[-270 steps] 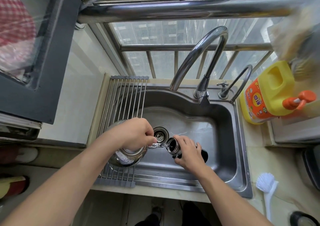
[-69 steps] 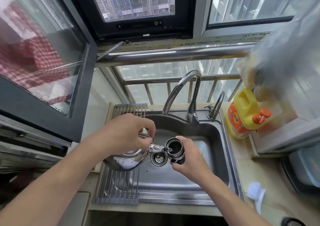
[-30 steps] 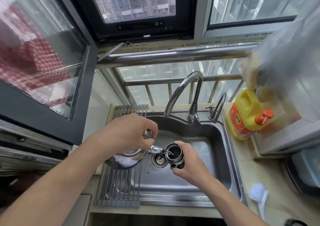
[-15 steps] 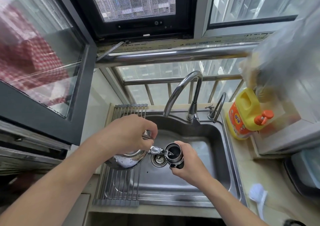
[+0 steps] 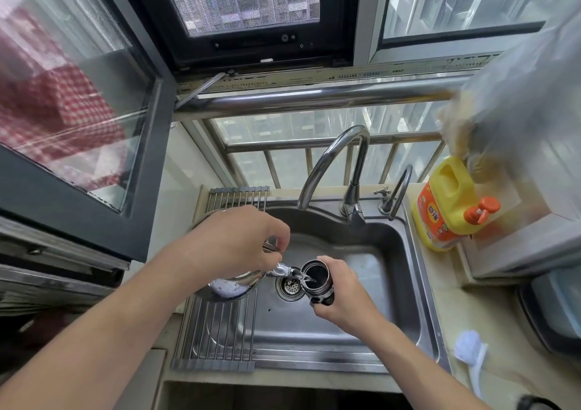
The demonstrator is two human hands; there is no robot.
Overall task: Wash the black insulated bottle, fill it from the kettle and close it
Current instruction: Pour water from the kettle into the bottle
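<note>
- Our left hand [image 5: 239, 240] is clenched around the handle of the steel kettle [image 5: 234, 285], which we hold tipped to the right above the left part of the sink [image 5: 405, 284].
- The kettle's body hangs over the roll-up drying rack [image 5: 217, 331] that spans the sink's left edge; the handle itself is mostly hidden under our fingers.
- The kettle's spout [image 5: 287, 270] reaches just over the rim of the black insulated bottle [image 5: 316, 280], and a thin stream of water runs from it into the open mouth.
- Our right hand [image 5: 341, 293] is grasping the bottle around its body, holding it roughly upright above the sink basin, just right of the drain strainer [image 5: 289, 287].
- The bottle has no cap on; its inside looks dark, and we cannot tell how full it is.
- The tall curved faucet [image 5: 333, 164] rises from the sink's far edge, with a smaller tap [image 5: 397, 189] beside it toward the far right corner.
- A yellow detergent jug [image 5: 446, 205] with an orange pump stands on the counter past the sink's right edge.
- A white brush [image 5: 471, 356] lies on the counter near the sink's near right corner.
</note>
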